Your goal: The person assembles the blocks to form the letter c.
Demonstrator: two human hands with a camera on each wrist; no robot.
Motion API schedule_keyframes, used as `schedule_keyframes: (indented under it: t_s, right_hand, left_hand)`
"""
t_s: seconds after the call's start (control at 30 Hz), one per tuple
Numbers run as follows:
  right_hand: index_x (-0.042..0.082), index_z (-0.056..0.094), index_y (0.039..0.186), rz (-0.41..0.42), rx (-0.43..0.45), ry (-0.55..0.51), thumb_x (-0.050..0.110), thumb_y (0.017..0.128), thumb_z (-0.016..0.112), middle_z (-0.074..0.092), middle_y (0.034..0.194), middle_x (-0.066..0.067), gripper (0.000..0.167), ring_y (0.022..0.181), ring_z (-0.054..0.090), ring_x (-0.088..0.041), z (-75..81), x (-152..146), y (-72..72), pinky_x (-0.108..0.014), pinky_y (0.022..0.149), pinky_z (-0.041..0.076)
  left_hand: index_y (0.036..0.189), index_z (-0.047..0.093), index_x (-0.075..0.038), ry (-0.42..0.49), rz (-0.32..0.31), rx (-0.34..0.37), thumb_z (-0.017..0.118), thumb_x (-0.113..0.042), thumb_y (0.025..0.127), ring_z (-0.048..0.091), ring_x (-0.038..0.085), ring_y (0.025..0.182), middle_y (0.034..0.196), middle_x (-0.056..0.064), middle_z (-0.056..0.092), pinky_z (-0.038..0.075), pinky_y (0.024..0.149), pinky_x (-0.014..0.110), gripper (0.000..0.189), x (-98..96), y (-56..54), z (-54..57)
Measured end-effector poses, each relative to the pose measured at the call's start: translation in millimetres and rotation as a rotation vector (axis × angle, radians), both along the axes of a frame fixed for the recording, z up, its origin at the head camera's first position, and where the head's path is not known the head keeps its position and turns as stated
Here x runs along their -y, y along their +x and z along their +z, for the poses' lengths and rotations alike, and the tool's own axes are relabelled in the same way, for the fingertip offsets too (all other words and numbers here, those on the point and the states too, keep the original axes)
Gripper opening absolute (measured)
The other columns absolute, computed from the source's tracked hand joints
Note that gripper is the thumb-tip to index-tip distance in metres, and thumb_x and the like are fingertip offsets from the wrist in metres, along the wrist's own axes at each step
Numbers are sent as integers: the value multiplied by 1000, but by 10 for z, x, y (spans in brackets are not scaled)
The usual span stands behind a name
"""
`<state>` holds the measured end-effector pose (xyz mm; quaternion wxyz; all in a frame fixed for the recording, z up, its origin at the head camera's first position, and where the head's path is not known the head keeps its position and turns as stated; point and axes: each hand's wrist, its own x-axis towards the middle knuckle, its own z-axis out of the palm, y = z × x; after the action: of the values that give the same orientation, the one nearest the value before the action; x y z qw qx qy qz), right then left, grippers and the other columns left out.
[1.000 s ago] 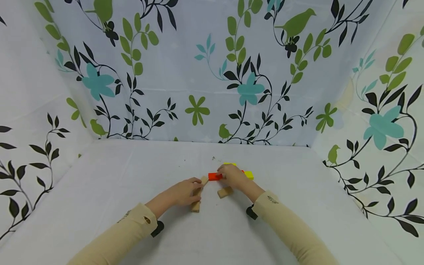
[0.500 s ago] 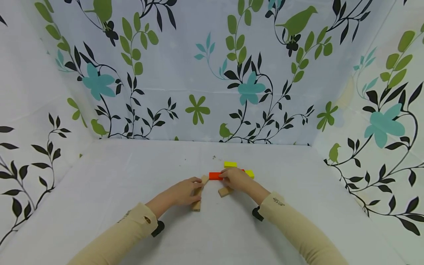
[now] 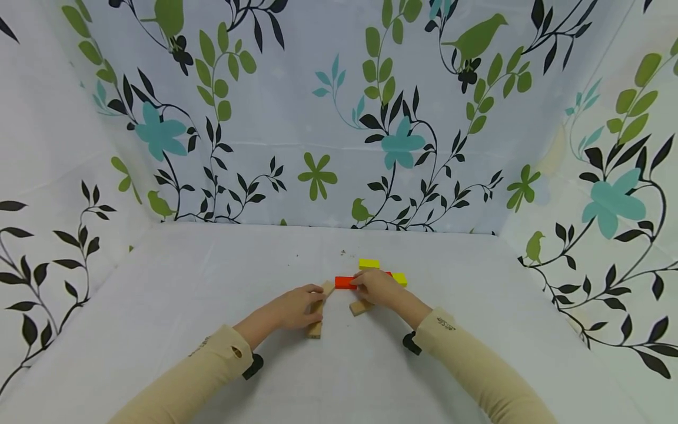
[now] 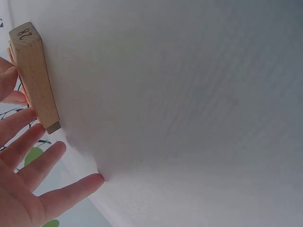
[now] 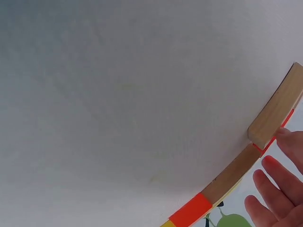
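On the left, my left hand [image 3: 299,307] holds a plain wooden block [image 3: 315,331], thumb at its near part and fingers further along. In the left wrist view, the wooden block [image 4: 34,71] carries a dark mark on its end, and the outer fingers spread over the cloth. A second wooden piece [image 3: 328,287] reaches from there toward a red block [image 3: 345,282]. At the red block's right end, my right hand [image 3: 380,288] pinches with thumb and fingertips. The right wrist view shows its thumb [image 5: 289,142] against a red edge beside a wooden block [image 5: 274,111].
A yellow block [image 3: 369,264] lies beyond the right hand, and another yellow block [image 3: 399,279] shows to its right. A loose wooden block [image 3: 361,307] sits nearer me, partly under the right hand. White cloth [image 3: 222,265] covers the table; a patterned curtain [image 3: 265,106] hangs behind.
My right hand has shifted slightly right and toward me, uncovering more of the far yellow block and the red block. The left hand and its wooden block stay practically still.
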<state>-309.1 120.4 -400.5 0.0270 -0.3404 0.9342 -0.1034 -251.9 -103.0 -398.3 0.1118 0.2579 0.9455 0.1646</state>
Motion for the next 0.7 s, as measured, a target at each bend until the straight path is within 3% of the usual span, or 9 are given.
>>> schedule_keyframes:
  t_s: [0.2,0.33,0.5,0.7]
  right_hand:
    - [4,67,110,29,15,-9,10,86,64,60,118,-10,25,112,54,-23,33,-52,68,-33,92,43]
    - [5,68,106,86,30,5,9,84,66,64,107,-6,23,101,58,-19,52,-108,152,-29,86,47]
    - [7,70,102,165,-16,16,9,81,69,62,87,1,21,82,55,-12,35,-176,251,-20,77,47]
    - [7,72,98,180,-29,-14,7,80,70,62,82,1,18,80,53,-12,14,-241,312,-19,76,47]
  left_hand:
    - [131,50,-5,-13,-12,-12,61,-29,88,40,26,125,138,9,40,34,101,41,50,-4,-7,-38]
    - [130,50,-5,-5,-3,-31,61,-29,88,41,25,124,140,8,38,35,100,41,50,32,8,-50]
    - [124,55,-7,7,4,-90,64,-28,85,45,24,121,136,8,43,38,98,41,45,141,57,-24]
    - [108,65,-10,66,-70,-152,66,-22,84,51,23,111,118,4,54,42,92,40,27,254,164,36]
